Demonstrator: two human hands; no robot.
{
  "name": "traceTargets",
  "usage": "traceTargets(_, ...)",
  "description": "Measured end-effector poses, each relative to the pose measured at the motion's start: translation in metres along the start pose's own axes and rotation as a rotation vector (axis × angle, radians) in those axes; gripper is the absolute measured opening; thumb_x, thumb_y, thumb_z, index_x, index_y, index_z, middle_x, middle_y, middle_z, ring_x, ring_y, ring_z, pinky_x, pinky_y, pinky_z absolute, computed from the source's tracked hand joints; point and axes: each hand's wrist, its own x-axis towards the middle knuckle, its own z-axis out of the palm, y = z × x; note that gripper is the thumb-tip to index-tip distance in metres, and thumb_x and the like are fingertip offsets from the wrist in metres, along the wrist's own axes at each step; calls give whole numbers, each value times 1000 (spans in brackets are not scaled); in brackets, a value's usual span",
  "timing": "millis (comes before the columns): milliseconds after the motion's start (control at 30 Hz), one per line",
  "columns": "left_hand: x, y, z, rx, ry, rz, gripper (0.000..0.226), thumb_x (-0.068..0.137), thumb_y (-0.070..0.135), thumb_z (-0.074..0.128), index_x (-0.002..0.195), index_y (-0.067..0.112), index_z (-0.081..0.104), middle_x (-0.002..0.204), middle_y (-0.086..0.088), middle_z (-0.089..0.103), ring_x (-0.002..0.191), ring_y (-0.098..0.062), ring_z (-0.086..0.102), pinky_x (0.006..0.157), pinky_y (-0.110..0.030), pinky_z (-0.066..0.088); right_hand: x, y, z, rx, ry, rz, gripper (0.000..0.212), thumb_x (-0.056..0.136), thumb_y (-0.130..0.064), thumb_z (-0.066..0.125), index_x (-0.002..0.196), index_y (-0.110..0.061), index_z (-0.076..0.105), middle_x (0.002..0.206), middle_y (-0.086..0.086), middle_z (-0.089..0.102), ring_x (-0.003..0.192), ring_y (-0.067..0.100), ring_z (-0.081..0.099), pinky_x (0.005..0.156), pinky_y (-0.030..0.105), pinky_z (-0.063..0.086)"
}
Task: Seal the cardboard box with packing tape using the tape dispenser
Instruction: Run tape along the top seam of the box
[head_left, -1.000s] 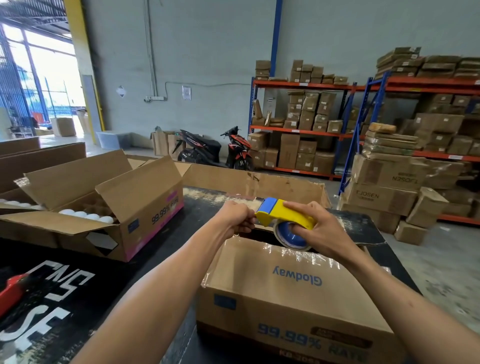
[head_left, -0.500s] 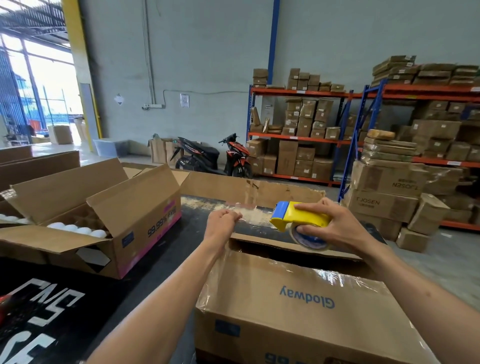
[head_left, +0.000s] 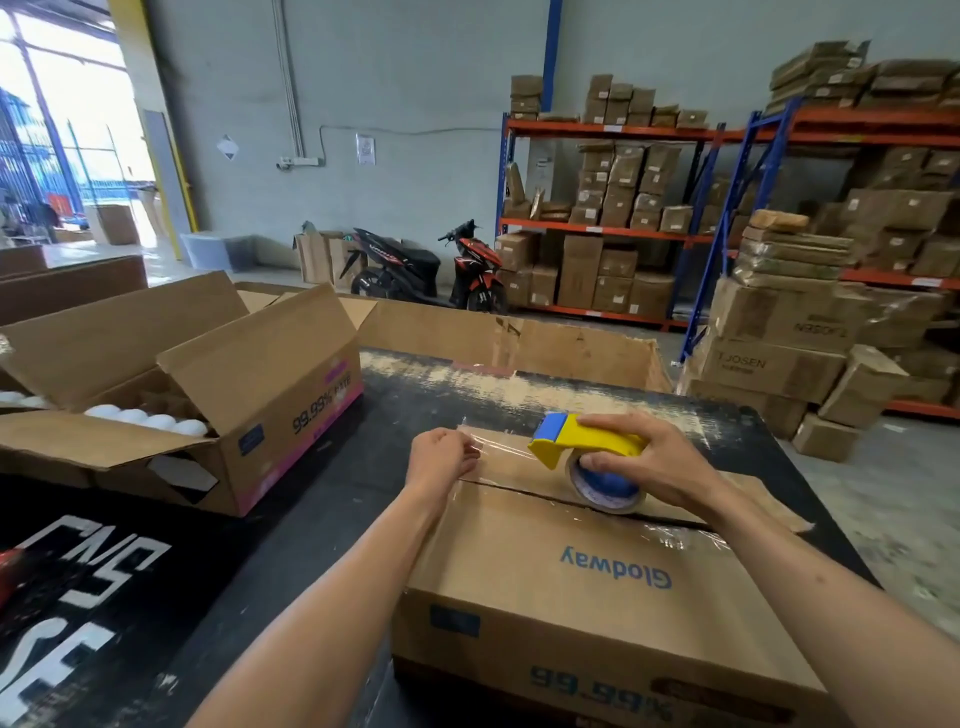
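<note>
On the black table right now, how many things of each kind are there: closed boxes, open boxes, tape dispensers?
Closed box: 1
Open box: 1
Tape dispenser: 1, above the closed box, in the right hand
Total: 3

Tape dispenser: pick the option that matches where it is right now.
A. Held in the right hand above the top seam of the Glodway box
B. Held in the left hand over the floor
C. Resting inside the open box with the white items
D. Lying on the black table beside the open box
A: the right hand grips the yellow tape dispenser over the seam of the Glodway box, while the left hand pinches the free end of the clear tape.
</note>
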Motion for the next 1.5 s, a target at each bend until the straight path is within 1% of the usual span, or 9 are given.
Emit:
traceTargets(267, -1, -2, 0, -116, 11, 50, 21, 88, -2, 57, 70, 4, 68, 82, -17, 70, 83, -27, 69, 90, -42, 58, 4, -5, 8, 53, -5, 36, 50, 71, -60, 79, 120, -59, 65, 116, -4, 61, 106, 12, 56, 93, 38, 50)
traceTargets(400, 2, 8, -6, -167, 58, -45, 10, 91, -1, 52, 84, 1, 59, 83, -15, 65, 73, -24, 67, 79, -36, 59, 11, -17, 20, -9, -28, -12, 48, 75, -58, 79, 121, -58, 64, 102, -3, 59, 95, 10, 55, 84, 34, 48)
traceTargets(533, -5, 17, -25, -146, 136, -73, 11, 80, -2, 56, 73, -6, 63, 65, -17, 66, 63, -29, 66, 69, -34, 61, 15, -17, 25, -38, -23, -30, 47, 78, -57, 77, 122, -58, 63, 100, -2, 58, 93, 11, 55, 79, 32, 47)
traceTargets(800, -18, 9, -52, 571, 177, 158, 32, 75, 25, 65, 50, 7, 59, 51, -3, 46, 51, -18, 43, 58, -31, 43, 18, -18, 26, -121, -64, -83, 46, 81, -51, 77, 125, -53, 64, 96, 1, 56, 90, 13, 54, 77, 33, 46)
traceTargets(967, -17, 4, -62, 713, 134, 140, 32, 80, 26, 67, 54, 12, 52, 55, -4, 43, 54, -19, 41, 49, -28, 31, 25, -19, 29, -182, -77, -146, 41, 81, -49, 78, 118, -57, 62, 92, 1, 55, 85, 10, 54, 68, 24, 37)
traceTargets(1200, -11, 2, -62, 918, 107, 207, 42, 85, 29, 61, 50, 11, 48, 50, -3, 48, 53, -26, 49, 53, -31, 38, 28, -24, 29, -242, -100, -173, 43, 82, -48, 77, 122, -53, 63, 90, -1, 52, 82, 8, 51, 65, 18, 34)
traceTargets(1300, -7, 1, -63, 885, 92, 149, 36, 83, 30, 63, 57, 6, 56, 57, -7, 57, 60, -28, 55, 55, -31, 41, 29, -24, 29, -264, -104, -173, 44, 82, -50, 77, 124, -50, 64, 90, -1, 51, 83, 7, 51, 66, 17, 34)
traceTargets(1400, 0, -2, -70, 634, 43, -36, 29, 81, 30, 70, 79, 2, 72, 83, -10, 72, 75, -26, 69, 66, -35, 61, 30, -21, 30, -277, -111, -181, 46, 82, -53, 75, 126, -50, 64, 90, -2, 51, 84, 8, 50, 67, 21, 35)
traceTargets(1500, -7, -4, -78, 578, 69, -168, 51, 77, 51, 78, 94, 5, 67, 95, -8, 71, 81, -25, 70, 61, -37, 61, 30, -21, 31, -280, -113, -183, 44, 83, -52, 74, 125, -53, 62, 90, -1, 51, 84, 9, 50, 67, 23, 36)
